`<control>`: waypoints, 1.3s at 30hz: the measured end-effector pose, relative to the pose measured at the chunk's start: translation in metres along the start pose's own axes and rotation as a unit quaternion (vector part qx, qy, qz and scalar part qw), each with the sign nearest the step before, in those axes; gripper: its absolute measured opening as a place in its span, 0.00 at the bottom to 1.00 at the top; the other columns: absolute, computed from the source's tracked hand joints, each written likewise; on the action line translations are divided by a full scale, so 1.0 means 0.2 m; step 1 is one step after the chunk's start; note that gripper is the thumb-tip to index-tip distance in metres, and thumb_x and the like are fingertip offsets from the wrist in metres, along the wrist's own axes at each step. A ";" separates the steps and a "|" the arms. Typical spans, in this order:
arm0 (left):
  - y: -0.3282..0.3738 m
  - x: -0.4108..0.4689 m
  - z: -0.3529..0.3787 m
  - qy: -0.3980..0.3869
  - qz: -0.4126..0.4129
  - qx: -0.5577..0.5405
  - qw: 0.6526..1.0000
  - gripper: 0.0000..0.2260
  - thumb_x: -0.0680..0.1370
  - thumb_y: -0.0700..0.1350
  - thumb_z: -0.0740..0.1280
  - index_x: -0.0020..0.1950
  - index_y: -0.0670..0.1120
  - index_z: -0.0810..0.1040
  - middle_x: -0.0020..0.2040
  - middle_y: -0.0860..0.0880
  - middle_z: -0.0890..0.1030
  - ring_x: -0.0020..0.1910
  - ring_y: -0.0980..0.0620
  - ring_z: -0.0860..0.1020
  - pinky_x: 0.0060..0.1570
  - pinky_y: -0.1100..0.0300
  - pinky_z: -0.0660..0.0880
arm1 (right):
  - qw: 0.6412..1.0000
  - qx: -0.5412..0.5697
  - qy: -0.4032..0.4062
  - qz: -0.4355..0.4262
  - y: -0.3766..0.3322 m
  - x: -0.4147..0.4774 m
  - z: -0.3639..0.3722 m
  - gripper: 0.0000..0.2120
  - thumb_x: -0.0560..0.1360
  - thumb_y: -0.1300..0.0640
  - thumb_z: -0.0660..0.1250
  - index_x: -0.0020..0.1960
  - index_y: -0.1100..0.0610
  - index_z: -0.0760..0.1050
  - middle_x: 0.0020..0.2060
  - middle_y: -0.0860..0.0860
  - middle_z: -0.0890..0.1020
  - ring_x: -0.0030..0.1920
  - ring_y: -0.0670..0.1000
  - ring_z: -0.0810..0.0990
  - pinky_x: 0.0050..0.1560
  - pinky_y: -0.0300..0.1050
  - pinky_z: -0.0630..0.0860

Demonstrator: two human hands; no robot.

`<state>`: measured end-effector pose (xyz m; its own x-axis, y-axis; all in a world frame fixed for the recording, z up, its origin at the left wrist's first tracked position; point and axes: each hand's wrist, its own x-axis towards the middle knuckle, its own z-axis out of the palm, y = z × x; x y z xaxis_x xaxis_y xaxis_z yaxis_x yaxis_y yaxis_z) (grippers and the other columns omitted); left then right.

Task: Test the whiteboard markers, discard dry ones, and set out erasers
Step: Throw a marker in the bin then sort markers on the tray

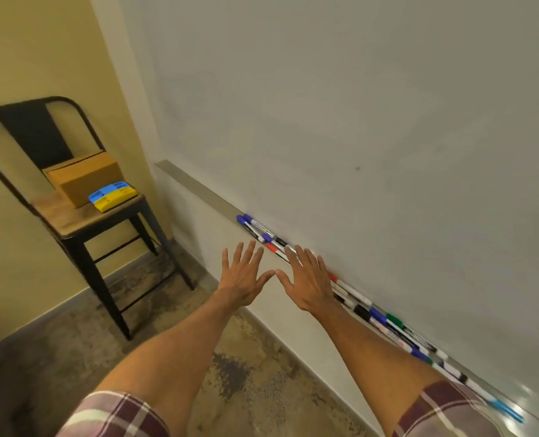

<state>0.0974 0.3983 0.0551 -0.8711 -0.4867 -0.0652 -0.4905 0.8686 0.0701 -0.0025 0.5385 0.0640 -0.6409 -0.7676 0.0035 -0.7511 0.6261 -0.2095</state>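
Hovering with left hand (244,275) and right hand (306,279) spread and empty, markers (257,228) lined just beyond the right hand, likely to pick one for testing.

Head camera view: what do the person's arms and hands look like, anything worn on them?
The left hand and right hand are bare: no gloves, rings or watch visible. The forearms are uncovered. The left sleeve and right sleeve are plaid, maroon crossed with white and pale stripes.
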 end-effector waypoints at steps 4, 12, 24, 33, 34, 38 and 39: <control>-0.15 0.11 -0.04 -0.001 -0.031 0.005 1.000 0.42 0.70 0.72 0.30 0.80 0.53 0.42 0.80 0.49 0.39 0.78 0.43 0.39 0.71 0.38 0.32 | 1.000 0.001 0.003 -0.023 -0.07 0.20 0.02 0.33 0.78 0.36 0.48 0.77 0.49 0.47 0.76 0.53 0.54 0.76 0.55 0.51 0.74 0.56 0.47; -0.48 0.29 -0.02 -0.015 -0.037 0.003 0.999 0.36 0.76 0.69 0.38 0.80 0.52 0.43 0.80 0.49 0.39 0.78 0.44 0.38 0.70 0.39 0.32 | 0.999 0.001 0.008 -0.049 -0.30 0.50 0.11 0.31 0.79 0.38 0.49 0.77 0.52 0.51 0.75 0.53 0.58 0.75 0.54 0.55 0.74 0.55 0.49; -0.99 0.65 0.01 -0.053 0.048 0.029 0.997 0.37 0.74 0.69 0.36 0.80 0.53 0.41 0.79 0.49 0.37 0.78 0.44 0.37 0.69 0.39 0.30 | 0.997 0.018 -0.008 0.070 -0.56 0.91 0.26 0.30 0.78 0.38 0.52 0.75 0.52 0.56 0.74 0.53 0.62 0.73 0.54 0.60 0.74 0.54 0.55; -1.09 0.93 0.00 -0.077 0.131 0.055 0.987 0.36 0.75 0.68 0.36 0.80 0.52 0.42 0.80 0.48 0.40 0.78 0.44 0.39 0.70 0.39 0.32 | 0.989 0.030 -0.017 0.144 -0.61 1.03 0.35 0.30 0.78 0.38 0.54 0.74 0.54 0.58 0.72 0.53 0.65 0.71 0.55 0.64 0.71 0.50 0.62; -1.07 0.95 0.01 -0.080 0.136 0.051 0.986 0.35 0.77 0.68 0.38 0.80 0.51 0.42 0.80 0.48 0.40 0.78 0.44 0.39 0.71 0.39 0.32 | 0.988 0.032 -0.020 0.148 -0.61 1.05 0.36 0.30 0.78 0.38 0.54 0.74 0.54 0.59 0.72 0.54 0.65 0.71 0.55 0.64 0.70 0.50 0.63; -1.05 1.04 0.04 -0.096 0.156 0.038 0.982 0.33 0.80 0.66 0.41 0.80 0.51 0.41 0.80 0.48 0.41 0.78 0.44 0.40 0.72 0.39 0.34 | 0.986 0.031 -0.003 0.161 -0.61 1.11 0.41 0.23 0.80 0.44 0.55 0.69 0.56 0.65 0.65 0.54 0.73 0.65 0.53 0.72 0.65 0.47 0.70; -1.05 1.06 0.05 -0.101 0.159 0.036 0.981 0.33 0.80 0.66 0.41 0.80 0.51 0.41 0.80 0.48 0.41 0.78 0.44 0.40 0.72 0.39 0.34 | 0.986 0.028 0.001 0.163 -0.61 1.12 0.42 0.21 0.80 0.45 0.56 0.67 0.57 0.66 0.63 0.54 0.75 0.62 0.53 0.74 0.63 0.46 0.72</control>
<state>0.0154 0.1143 0.0167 -0.9542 -0.1679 -0.2477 -0.1855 0.9814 0.0496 -0.0415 0.2786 0.0090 -0.8474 -0.5263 -0.0702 -0.4953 0.8312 -0.2527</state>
